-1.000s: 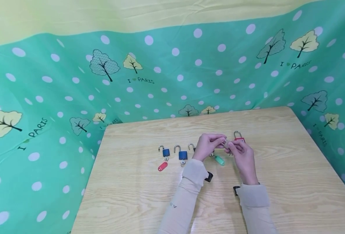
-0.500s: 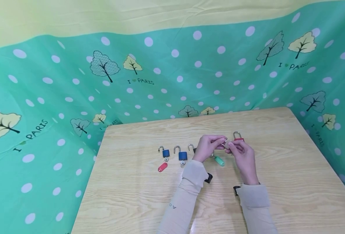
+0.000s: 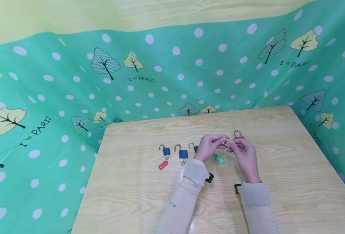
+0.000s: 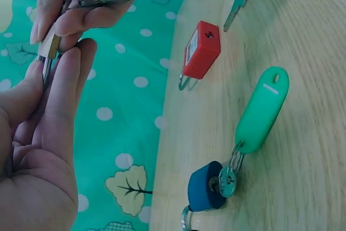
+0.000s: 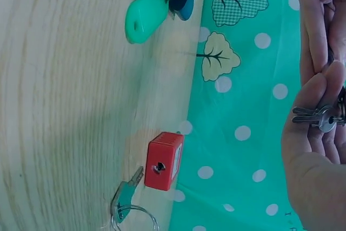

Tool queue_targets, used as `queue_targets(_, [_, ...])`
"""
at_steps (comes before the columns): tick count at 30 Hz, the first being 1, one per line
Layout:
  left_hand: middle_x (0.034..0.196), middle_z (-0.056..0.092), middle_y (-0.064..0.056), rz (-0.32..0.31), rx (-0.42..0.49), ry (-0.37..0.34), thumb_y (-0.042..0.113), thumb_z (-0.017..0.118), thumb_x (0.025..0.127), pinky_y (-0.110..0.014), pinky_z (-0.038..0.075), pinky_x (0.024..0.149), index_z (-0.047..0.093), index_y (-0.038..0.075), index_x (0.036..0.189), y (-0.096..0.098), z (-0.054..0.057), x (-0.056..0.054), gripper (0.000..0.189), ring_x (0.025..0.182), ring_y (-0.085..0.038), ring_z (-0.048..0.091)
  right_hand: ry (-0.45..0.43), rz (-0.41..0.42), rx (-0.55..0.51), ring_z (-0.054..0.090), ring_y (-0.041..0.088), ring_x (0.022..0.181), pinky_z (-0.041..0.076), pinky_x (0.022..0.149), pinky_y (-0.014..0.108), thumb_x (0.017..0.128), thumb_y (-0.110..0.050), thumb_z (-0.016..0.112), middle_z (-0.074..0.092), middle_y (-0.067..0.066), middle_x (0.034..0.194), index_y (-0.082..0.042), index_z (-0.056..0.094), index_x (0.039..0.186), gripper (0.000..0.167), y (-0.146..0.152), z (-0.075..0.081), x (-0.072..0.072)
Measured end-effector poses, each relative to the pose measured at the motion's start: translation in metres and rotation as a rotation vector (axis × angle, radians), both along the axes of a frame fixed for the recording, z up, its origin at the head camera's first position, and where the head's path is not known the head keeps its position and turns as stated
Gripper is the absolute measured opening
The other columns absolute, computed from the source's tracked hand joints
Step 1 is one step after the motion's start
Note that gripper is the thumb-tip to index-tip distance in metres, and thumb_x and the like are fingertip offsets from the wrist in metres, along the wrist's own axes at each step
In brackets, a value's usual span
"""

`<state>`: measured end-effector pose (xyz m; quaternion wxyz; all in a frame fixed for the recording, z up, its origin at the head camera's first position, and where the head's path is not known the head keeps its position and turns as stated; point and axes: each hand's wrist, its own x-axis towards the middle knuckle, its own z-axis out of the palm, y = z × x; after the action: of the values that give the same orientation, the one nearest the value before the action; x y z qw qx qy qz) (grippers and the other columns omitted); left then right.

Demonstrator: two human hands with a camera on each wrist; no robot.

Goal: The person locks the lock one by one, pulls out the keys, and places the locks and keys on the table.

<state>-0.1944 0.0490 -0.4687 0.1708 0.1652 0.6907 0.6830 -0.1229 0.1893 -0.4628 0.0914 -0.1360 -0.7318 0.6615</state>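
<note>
A small brass padlock [image 4: 50,44] is held up between both hands above the table. My left hand [image 3: 208,148] pinches it at the silver shackle [image 4: 46,70], thumb against the near side. The right hand [image 3: 244,157] grips the body end with thumb and fingers. A bunch of small keys [image 5: 326,118] hangs from that end, in front of the right hand's curled fingers. Fingers cover most of the lock in the head view, and I cannot tell whether its shackle is locked.
Behind the hands stands a red padlock [image 5: 164,160], with a loose key [image 5: 124,201] on a ring near it. A blue padlock [image 4: 205,186] carries a green tag [image 4: 263,109]. Two blue padlocks [image 3: 183,154] and a red tag [image 3: 163,165] lie left; a dark padlock [image 3: 195,148] is partly hidden.
Both hands keep their hold on the padlock at nearly the same spot. The right hand has turned slightly, and keys seen beneath it a second ago are hidden in the head view.
</note>
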Motion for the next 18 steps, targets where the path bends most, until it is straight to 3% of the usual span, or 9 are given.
queue_targets(6, [0.112,0.074,-0.011,-0.030,-0.031,-0.030,0.017,0.062,0.097,-0.036,0.059,0.085,0.072,0.004,0.118,-0.004,0.004,0.000,0.026,0.087,-0.018,0.075,0.043,0.043,0.037,0.070,0.007,0.079,0.055,0.080,0.017,0.097,-0.025,0.065,0.070,0.001,0.095,0.006,0.063,0.112,0.035,0.003,0.000,0.002])
queue_targets(13, [0.099,0.077,-0.008,-0.132,-0.207,0.099,0.024,0.057,0.101,-0.022,0.059,0.075,0.071,0.005,0.118,-0.006,0.019,-0.001,0.029,0.077,-0.006,0.073,0.067,0.073,0.029,0.070,0.008,0.080,0.055,0.079,0.017,0.097,-0.027,0.065,0.070,-0.003,0.095,0.006,0.064,0.114,0.037,0.013,0.007,0.005])
queue_targets(18, [0.075,0.072,0.003,-0.148,-0.321,0.216,0.028,0.053,0.103,-0.033,0.061,0.066,0.074,0.010,0.104,-0.006,0.024,-0.001,0.028,0.064,-0.011,0.069,0.081,0.077,-0.046,0.070,0.010,0.080,0.055,0.080,0.018,0.096,-0.024,0.066,0.072,-0.001,0.096,0.007,0.063,0.114,0.036,0.014,0.007,0.005])
